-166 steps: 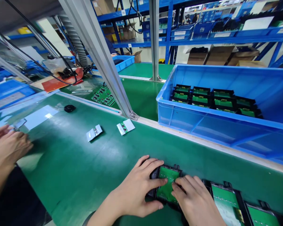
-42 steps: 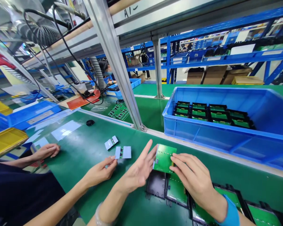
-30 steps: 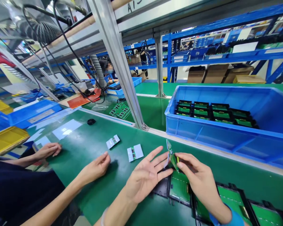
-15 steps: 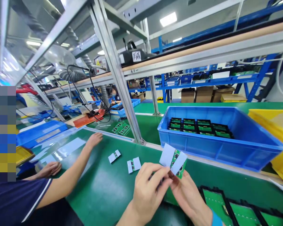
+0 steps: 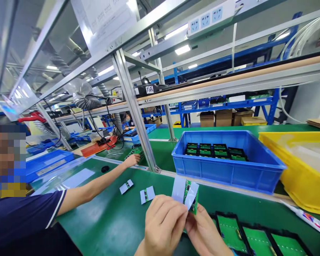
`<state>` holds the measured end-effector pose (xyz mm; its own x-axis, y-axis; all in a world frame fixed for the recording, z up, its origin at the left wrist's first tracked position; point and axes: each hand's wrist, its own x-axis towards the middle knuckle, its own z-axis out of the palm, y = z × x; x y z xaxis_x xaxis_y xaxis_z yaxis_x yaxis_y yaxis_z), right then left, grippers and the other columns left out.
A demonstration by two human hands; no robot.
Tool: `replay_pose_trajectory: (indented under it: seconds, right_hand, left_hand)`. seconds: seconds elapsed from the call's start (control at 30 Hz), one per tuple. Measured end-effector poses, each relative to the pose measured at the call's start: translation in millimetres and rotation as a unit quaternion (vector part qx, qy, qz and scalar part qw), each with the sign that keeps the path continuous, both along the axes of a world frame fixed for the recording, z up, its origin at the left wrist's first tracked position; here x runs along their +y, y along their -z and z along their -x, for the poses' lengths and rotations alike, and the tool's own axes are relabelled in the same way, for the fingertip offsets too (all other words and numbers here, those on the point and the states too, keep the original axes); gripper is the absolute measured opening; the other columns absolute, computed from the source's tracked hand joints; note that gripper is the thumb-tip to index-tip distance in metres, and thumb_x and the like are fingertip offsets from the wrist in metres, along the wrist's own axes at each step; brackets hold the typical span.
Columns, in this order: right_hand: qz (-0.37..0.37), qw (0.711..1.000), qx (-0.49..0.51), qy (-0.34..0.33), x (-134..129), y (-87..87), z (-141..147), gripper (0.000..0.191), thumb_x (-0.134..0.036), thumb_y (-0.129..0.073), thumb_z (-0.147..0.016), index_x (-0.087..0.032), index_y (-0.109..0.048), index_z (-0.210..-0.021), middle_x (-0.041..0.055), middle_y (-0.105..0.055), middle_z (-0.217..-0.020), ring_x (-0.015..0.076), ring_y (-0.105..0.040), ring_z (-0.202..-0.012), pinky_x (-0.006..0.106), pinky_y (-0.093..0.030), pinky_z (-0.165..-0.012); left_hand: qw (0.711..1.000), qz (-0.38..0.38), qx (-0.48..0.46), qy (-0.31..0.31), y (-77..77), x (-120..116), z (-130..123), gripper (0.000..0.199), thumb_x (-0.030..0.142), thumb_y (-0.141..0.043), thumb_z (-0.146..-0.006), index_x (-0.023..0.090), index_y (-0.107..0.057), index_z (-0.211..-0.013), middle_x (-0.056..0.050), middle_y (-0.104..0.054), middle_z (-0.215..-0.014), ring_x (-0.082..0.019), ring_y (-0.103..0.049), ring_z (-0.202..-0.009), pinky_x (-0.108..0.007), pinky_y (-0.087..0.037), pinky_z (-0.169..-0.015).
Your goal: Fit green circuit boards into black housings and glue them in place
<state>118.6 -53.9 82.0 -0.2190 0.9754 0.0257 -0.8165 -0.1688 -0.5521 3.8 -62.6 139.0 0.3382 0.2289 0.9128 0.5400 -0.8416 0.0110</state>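
Observation:
A small green circuit board [image 5: 194,206] with two pale blue strips [image 5: 178,189] across it is held up in front of me. My left hand [image 5: 164,222] pinches the lower end of a strip at the board's near edge. Behind and below the board, my right hand [image 5: 202,227] grips it from the right side. Two smaller boards with pale blue strips, one nearer [image 5: 147,194] and one farther left [image 5: 126,186], lie on the green mat. Black-framed green boards [image 5: 232,233] sit at the lower right, beside my right hand.
A blue bin [image 5: 226,170] holds several framed boards. Right of it stand a yellow bin [image 5: 304,185] and a white tube [image 5: 309,218]. At left, a co-worker's arm [image 5: 96,186] reaches across the mat toward green boards by the metal post [image 5: 136,113].
The view has shifted, showing more of the upper shelf. The co-worker's arm has stretched farther, onto the boards by the post, and a black coil now shows on the mat. Both my hands still hold the board.

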Motion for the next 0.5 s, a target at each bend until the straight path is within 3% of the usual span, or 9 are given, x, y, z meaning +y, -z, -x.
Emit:
replay_pose_trajectory:
  seconds: [0.13,0.3,0.5]
  right_hand:
    - [0.009,1.000,0.017,-0.009,-3.8,-2.1,-0.8,0.027,-0.039,-0.090,-0.057,-0.022,-0.077,-0.073,0.0048,-0.072,-0.079,0.0190,-0.064,-0.080,0.034,-0.052,-0.084]
    - [0.006,0.999,0.021,-0.027,-2.8,5.4,-0.2,0.034,-0.040,-0.091,-0.055,-0.020,-0.077,-0.079,0.0059,-0.071,-0.075,0.0221,-0.065,-0.084,0.036,-0.052,-0.084]
    - [0.004,1.000,0.017,-0.024,-4.5,7.7,-0.4,0.033,-0.039,-0.090,-0.056,-0.018,-0.075,-0.077,0.0064,-0.071,-0.076,0.0234,-0.066,-0.083,0.037,-0.053,-0.082]
  left_hand:
    - [0.994,-0.093,0.051,-0.041,0.1,-5.6,-4.8,0.011,0.005,-0.058,-0.088,0.009,-0.068,-0.086,-0.006,-0.071,-0.076,-0.017,-0.061,-0.069,-0.032,-0.046,-0.068]
    - [0.983,-0.156,0.060,-0.073,0.8,-9.4,-10.2,0.018,0.008,-0.055,-0.090,0.010,-0.070,-0.080,-0.005,-0.073,-0.073,-0.017,-0.064,-0.069,-0.032,-0.048,-0.072]
    - [0.989,-0.120,0.028,-0.084,-3.7,-15.2,-9.6,0.013,0.008,-0.060,-0.088,0.013,-0.069,-0.079,-0.004,-0.073,-0.073,-0.015,-0.065,-0.068,-0.031,-0.049,-0.075]
